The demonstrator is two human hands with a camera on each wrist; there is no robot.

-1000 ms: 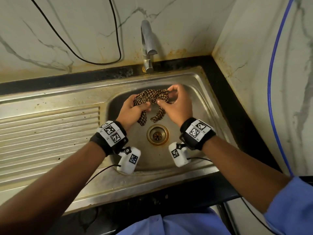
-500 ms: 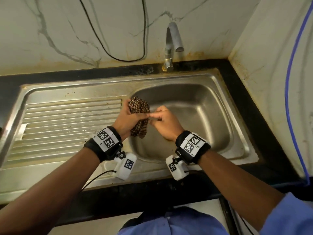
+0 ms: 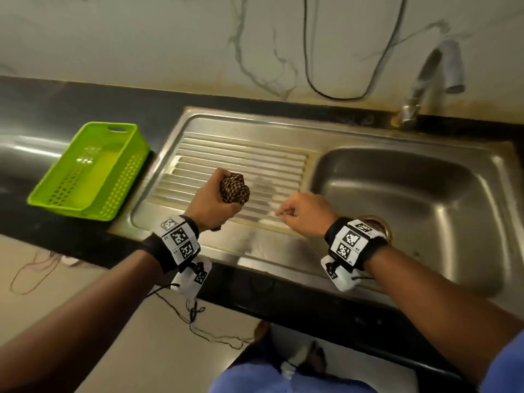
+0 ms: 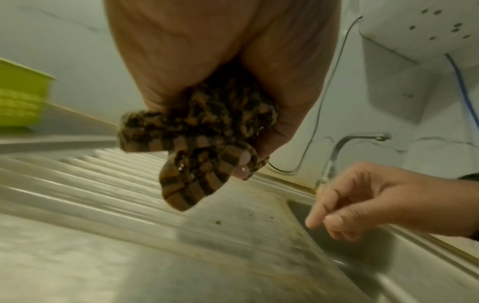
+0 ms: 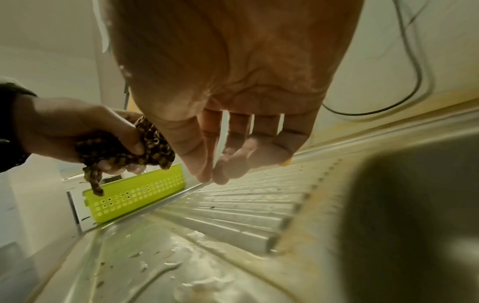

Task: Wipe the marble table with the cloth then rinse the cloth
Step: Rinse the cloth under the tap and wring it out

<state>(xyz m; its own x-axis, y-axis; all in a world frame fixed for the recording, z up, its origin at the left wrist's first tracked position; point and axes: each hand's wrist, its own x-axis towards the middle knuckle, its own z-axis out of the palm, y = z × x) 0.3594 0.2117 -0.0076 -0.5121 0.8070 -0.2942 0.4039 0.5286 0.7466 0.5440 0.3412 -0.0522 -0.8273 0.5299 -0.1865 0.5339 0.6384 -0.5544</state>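
A brown-and-black checked cloth (image 3: 235, 188) is wadded into a wet ball in my left hand (image 3: 211, 199), which grips it above the ribbed steel drainboard (image 3: 255, 160). In the left wrist view the cloth (image 4: 197, 147) bulges from my fist and one end hangs down. My right hand (image 3: 297, 214) hovers just to the right, near the basin's left rim, with fingers loosely curled and nothing in them. From the right wrist, the right hand's fingertips (image 5: 207, 176) nearly meet the thumb, and the cloth (image 5: 124, 151) is apart on the left.
The steel sink basin (image 3: 411, 199) lies to the right, with a faucet (image 3: 433, 72) behind it. A green perforated basket (image 3: 90, 171) stands on the black counter (image 3: 71, 109) to the left. A black cable (image 3: 340, 95) hangs on the marble wall. Water spots wet the drainboard's front.
Both hands have moved left, out of the basin to above the drainboard. My right hand has let go of the cloth, and the left hand alone now holds it balled up.
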